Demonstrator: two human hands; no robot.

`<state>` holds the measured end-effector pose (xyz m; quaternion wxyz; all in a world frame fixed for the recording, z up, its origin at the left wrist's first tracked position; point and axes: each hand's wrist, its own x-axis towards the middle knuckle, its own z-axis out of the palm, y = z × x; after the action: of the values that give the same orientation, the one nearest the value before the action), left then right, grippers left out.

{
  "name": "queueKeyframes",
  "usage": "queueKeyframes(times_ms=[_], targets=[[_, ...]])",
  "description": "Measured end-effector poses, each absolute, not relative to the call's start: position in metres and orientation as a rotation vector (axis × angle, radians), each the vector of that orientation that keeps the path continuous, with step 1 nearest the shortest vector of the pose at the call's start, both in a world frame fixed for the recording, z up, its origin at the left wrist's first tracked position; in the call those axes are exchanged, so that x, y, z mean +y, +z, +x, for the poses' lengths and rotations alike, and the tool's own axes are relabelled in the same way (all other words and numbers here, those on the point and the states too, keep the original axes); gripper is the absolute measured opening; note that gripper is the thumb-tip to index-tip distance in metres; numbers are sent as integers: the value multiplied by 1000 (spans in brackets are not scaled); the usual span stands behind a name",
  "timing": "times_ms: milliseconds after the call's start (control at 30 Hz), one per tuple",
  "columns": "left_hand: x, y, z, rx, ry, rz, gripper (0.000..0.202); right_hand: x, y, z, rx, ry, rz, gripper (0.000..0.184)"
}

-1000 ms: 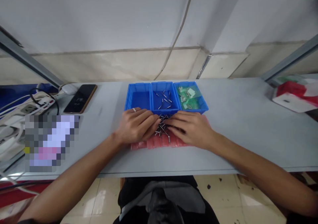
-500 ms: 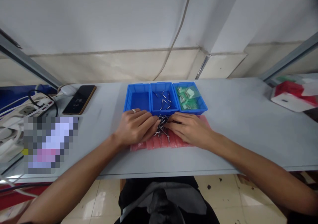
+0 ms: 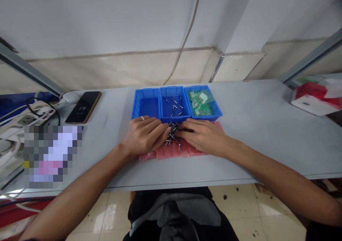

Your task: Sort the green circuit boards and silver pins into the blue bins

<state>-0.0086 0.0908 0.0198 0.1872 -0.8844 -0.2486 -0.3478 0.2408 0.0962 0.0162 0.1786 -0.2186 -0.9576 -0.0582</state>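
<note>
A heap of thin metal pins, dark with shiny ends, lies on pink plastic bags in front of the blue bins. My left hand, a ring on one finger, is closed with its fingers pressed together against the heap's left side. From the right, my right hand has its fingers curled against the same pins, thumb side towards me. Both hands hem in the heap, and their fingertips are partly hidden. Just behind, the middle blue bin contains several loose pins.
To its left is another blue bin with a bare floor. The right blue bin holds green bags with metal pieces. A phone and a power strip sit at left. A white box with red material stands right.
The whole view has shifted slightly. Both hands stay around the pin heap, and I see no clear change in their grip.
</note>
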Motion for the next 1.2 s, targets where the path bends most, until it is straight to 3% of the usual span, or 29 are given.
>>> queueKeyframes(times_ms=[633,867,1200], targets=[[91,20,-8,-686,-989,-2483,6,96,12,239,-2637,-24,-610,24],[90,19,-8,-684,-981,-2492,6,96,8,238,-2590,39,-637,32],[91,20,-8,-679,-979,-2483,7,92,26,239,-2245,237,-623,24]])
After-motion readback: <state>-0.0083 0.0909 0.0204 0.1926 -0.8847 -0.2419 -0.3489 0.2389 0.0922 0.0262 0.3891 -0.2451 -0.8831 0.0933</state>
